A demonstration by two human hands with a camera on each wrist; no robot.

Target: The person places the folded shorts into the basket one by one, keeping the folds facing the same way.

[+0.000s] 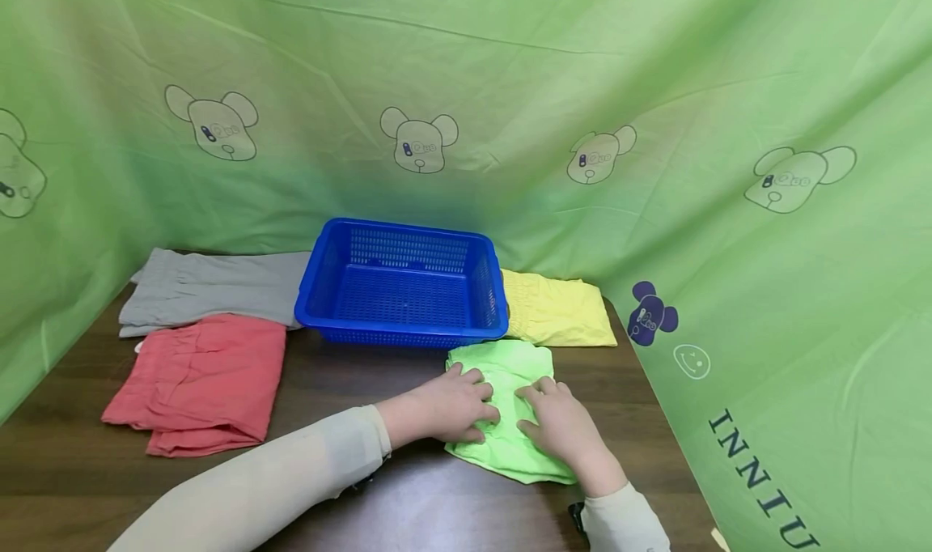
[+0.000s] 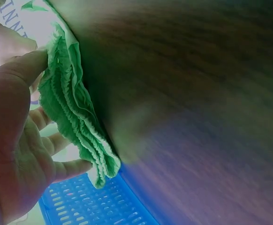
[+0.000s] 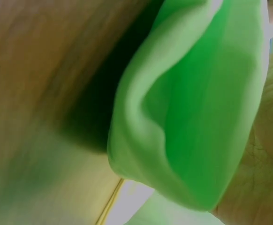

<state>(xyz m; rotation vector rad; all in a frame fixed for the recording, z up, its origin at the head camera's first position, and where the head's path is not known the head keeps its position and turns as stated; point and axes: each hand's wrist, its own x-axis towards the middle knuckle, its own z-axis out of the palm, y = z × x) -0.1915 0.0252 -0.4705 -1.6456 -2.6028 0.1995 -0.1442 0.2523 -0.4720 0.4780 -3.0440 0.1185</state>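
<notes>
A folded lime-green garment (image 1: 506, 362) lies flat on the dark wooden table, its type not clear beyond a gathered elastic waistband. My left hand (image 1: 453, 406) rests on its left side with the fingers spread. From the right, my right hand (image 1: 569, 429) lies on its other side, fingers loosely bent and touching the cloth. In the left wrist view, the ruffled waistband layers of the garment (image 2: 75, 112) show beside my left hand (image 2: 21, 136). Up close in the right wrist view, the garment's (image 3: 211, 112) rounded fold covers most of my right hand (image 3: 272, 122).
Behind the green garment stands a blue perforated basket (image 1: 400, 337). Yellow folded cloth (image 1: 561, 309) lies to its right, grey folded trousers (image 1: 218, 285) to its left. Red folded shorts (image 1: 211, 382) are on the left of the table (image 1: 349, 382). A green printed curtain (image 1: 510, 66) surrounds the table's back and sides.
</notes>
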